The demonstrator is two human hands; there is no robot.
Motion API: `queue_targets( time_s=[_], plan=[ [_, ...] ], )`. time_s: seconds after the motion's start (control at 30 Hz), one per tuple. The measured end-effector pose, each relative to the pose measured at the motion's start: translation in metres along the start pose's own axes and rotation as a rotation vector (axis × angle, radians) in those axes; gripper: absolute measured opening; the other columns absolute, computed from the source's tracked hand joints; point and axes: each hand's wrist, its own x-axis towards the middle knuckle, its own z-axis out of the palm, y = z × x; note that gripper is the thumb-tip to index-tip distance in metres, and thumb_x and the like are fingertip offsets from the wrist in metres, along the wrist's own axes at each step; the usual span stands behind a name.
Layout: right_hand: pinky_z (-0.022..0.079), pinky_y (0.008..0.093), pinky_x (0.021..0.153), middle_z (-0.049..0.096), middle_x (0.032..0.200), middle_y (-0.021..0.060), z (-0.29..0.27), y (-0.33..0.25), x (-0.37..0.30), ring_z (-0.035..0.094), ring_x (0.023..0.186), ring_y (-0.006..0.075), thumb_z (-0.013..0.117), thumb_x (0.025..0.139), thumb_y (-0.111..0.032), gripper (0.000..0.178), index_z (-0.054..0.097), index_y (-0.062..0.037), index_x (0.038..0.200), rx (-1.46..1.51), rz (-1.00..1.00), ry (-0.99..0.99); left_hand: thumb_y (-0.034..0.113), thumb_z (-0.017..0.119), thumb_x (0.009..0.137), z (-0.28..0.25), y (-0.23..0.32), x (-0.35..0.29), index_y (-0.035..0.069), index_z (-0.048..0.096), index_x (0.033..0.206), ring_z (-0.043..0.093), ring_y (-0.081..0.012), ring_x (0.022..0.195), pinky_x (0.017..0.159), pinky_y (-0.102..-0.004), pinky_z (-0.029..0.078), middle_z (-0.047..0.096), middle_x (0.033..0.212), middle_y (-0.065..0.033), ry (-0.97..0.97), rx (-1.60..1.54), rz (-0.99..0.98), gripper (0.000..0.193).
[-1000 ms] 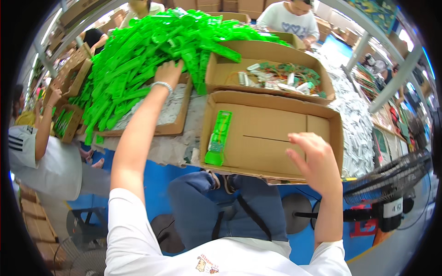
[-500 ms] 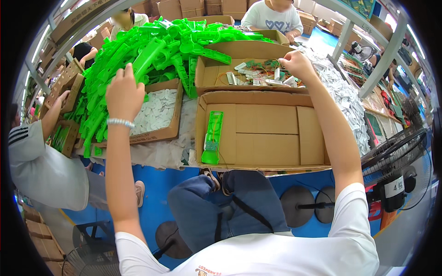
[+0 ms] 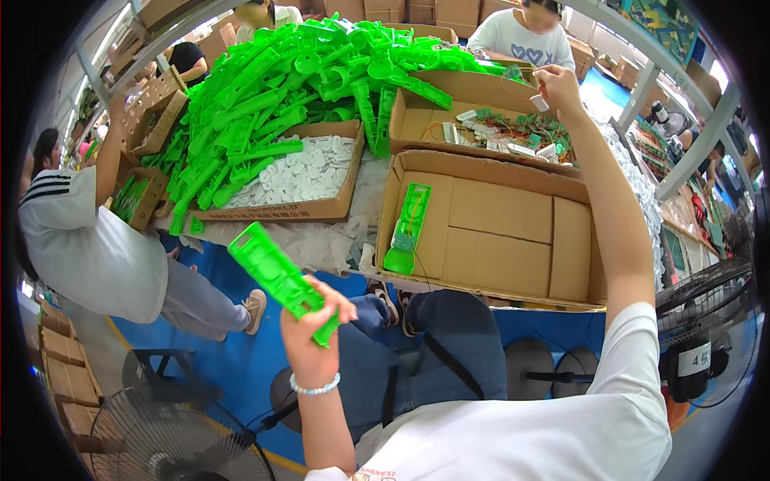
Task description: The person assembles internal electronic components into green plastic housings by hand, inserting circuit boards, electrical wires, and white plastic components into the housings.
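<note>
My left hand (image 3: 311, 341), with a beaded bracelet at the wrist, grips the lower end of a long green plastic housing (image 3: 273, 268). The housing is tilted above my lap, its ribbed hollow side showing. My right hand (image 3: 559, 90) is raised over the far carton (image 3: 417, 120), pinching a wired circuit board (image 3: 512, 73) by its wires; a small white block (image 3: 539, 103) dangles below the fingers. Inside that carton lies a tangle of wired boards and white blocks (image 3: 489, 131). The nearer carton (image 3: 501, 212) holds one green housing with a board and wires in it (image 3: 409, 228).
A large heap of green housings (image 3: 273, 88) covers the left of the table, behind a box of white plastic parts (image 3: 301, 172). White pieces (image 3: 642, 192) are piled at the right. Fans (image 3: 694, 313) stand low on both sides. Co-workers (image 3: 96, 232) are at left and across.
My left hand has come back from the heap toward my lap with a green housing. My right hand has lifted a wired board from the far carton. The view has shifted left.
</note>
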Motion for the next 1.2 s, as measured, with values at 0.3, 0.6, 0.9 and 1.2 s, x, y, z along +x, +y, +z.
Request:
queue_targets(
  time_s=[0.3, 0.6, 0.9, 1.2],
  plan=[
    [0.045, 0.0212, 0.063, 0.064, 0.076, 0.0019, -0.006, -0.115, -0.144, 0.059, 0.067, 0.0079, 0.065, 0.087, -0.014, 0.016, 0.069, 0.0000, 0.095, 0.196, -0.163, -0.216, 0.001, 0.065, 0.087, 0.105, -0.051, 0.071, 0.004, 0.054, 0.098, 0.068, -0.0312, 0.095, 0.073, -0.0410, 0.058, 0.065, 0.101, -0.0167, -0.034, -0.116, -0.044, 0.016],
    [0.049, 0.0223, 0.064, 0.065, 0.079, 0.0045, 0.028, -0.111, -0.275, 0.060, 0.069, 0.0082, 0.064, 0.087, -0.001, 0.011, 0.069, 0.0048, 0.094, 0.333, -0.117, -0.270, -0.006, 0.059, 0.084, 0.105, -0.076, 0.081, 0.002, 0.052, 0.100, 0.069, -0.0325, 0.087, 0.077, -0.0404, 0.058, 0.067, 0.098, -0.0191, -0.017, -0.242, 0.055, 0.019],
    [0.050, 0.0214, 0.061, 0.067, 0.071, 0.0075, 0.041, -0.084, -0.333, 0.063, 0.064, 0.0096, 0.068, 0.081, 0.003, 0.007, 0.069, 0.0054, 0.087, 0.116, -0.150, -0.112, -0.008, 0.063, 0.082, 0.093, -0.057, 0.031, 0.001, 0.054, 0.105, 0.068, -0.0326, 0.092, 0.078, -0.0408, 0.057, 0.064, 0.108, -0.0200, 0.012, -0.219, 0.068, 0.026],
    [0.053, 0.0296, 0.068, 0.067, 0.097, 0.0129, 0.036, -0.089, -0.330, 0.065, 0.081, 0.0213, 0.075, 0.075, -0.001, 0.022, 0.070, 0.0028, 0.097, 0.101, -0.495, -0.198, -0.012, 0.068, 0.078, 0.088, -0.075, 0.018, -0.001, 0.056, 0.101, 0.068, -0.0241, 0.090, 0.081, -0.0359, 0.057, 0.068, 0.100, -0.0180, 0.028, 0.043, 0.182, 0.029]
  ],
)
